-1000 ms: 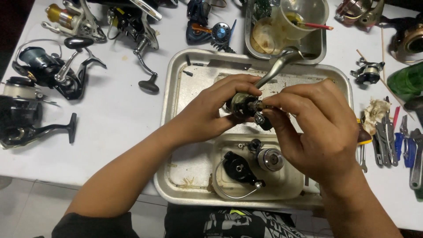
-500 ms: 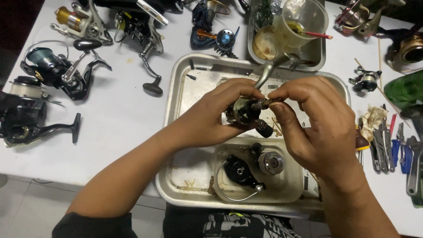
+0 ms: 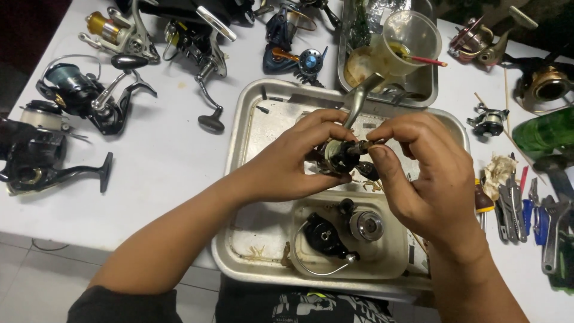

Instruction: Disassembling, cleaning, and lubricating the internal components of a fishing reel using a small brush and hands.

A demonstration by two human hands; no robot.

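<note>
Over a dented metal tray [image 3: 251,119], my left hand [image 3: 293,161] grips a dark fishing reel body [image 3: 342,157] whose grey handle [image 3: 357,101] sticks up and away. My right hand [image 3: 427,173] pinches a small part at the top of that reel body with thumb and forefinger. Below the hands, in a smaller inner tray [image 3: 388,263], lie a black reel rotor with a wire bail [image 3: 326,239] and a round metal spool [image 3: 366,224].
Several fishing reels [image 3: 89,98] lie across the white table at left and top. A clear plastic cup with a red stick [image 3: 406,45] stands in a second metal tray [image 3: 427,90]. Pliers and other hand tools [image 3: 532,215] lie at right, beside a green bottle [image 3: 547,131].
Both hands with the reel body have shifted slightly up the tray. My right fingers have closed in on the top of the reel.
</note>
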